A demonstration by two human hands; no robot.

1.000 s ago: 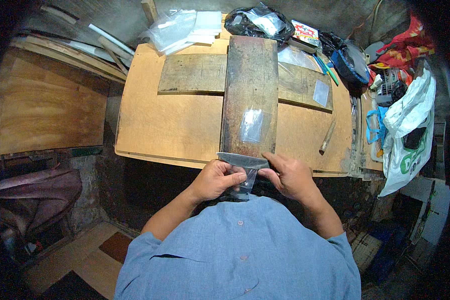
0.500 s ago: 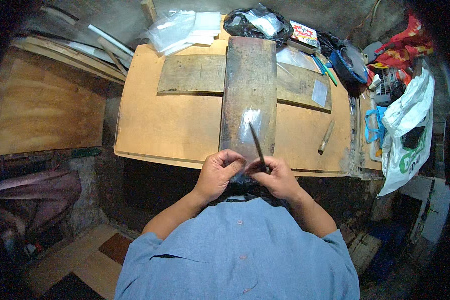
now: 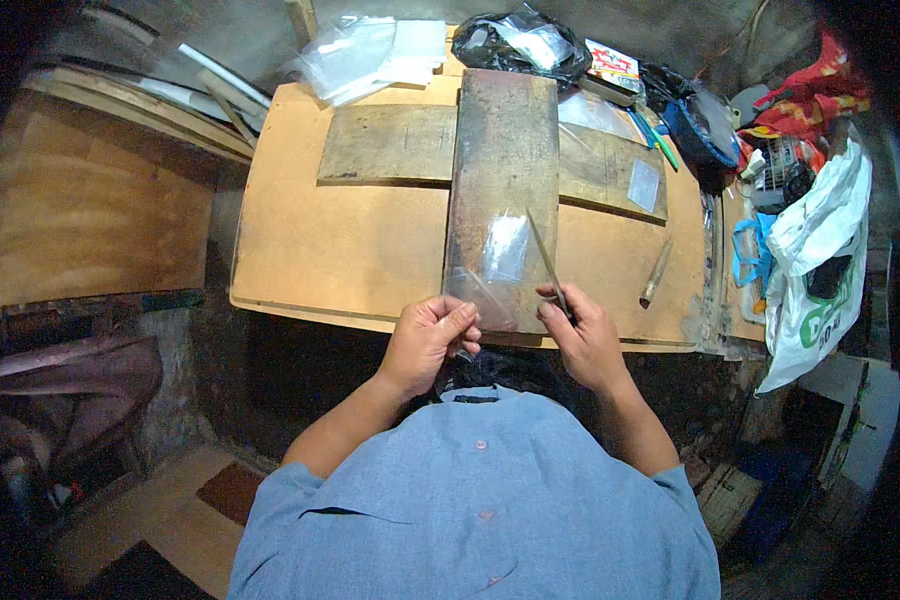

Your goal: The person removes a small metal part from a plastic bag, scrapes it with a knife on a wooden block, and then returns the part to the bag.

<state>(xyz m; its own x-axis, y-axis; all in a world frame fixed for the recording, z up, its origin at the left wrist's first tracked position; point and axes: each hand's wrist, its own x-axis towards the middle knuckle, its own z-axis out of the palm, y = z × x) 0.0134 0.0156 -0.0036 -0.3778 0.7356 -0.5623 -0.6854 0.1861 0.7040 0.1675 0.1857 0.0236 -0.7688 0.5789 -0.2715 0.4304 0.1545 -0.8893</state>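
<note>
My left hand (image 3: pixel 428 342) pinches a clear plastic sheet (image 3: pixel 488 308) at its corner, over the near end of a worn wooden board (image 3: pixel 507 130). A thin, dark, narrow blade (image 3: pixel 544 248) rises from the closed fingers of my right hand (image 3: pixel 584 338), its tip pointing up and away over the board. Its handle end is hidden in the grip. Beyond the held sheet, another shiny clear plastic piece (image 3: pixel 507 248) lies flat on the board. The two hands are apart, just above the table's near edge.
The board lies across a second plank (image 3: pixel 390 145) on a light wooden table (image 3: pixel 340 240). A short stick-like piece (image 3: pixel 655 272) rests at right. Clear plastic sheets (image 3: pixel 375 55), a black bag (image 3: pixel 520 50) and pens (image 3: pixel 660 143) line the back. A white bag (image 3: pixel 820 250) hangs at right.
My hands have moved apart, the right one going right with the blade. The plastic sheet now shows in my left hand, separate from the piece lying on the board.
</note>
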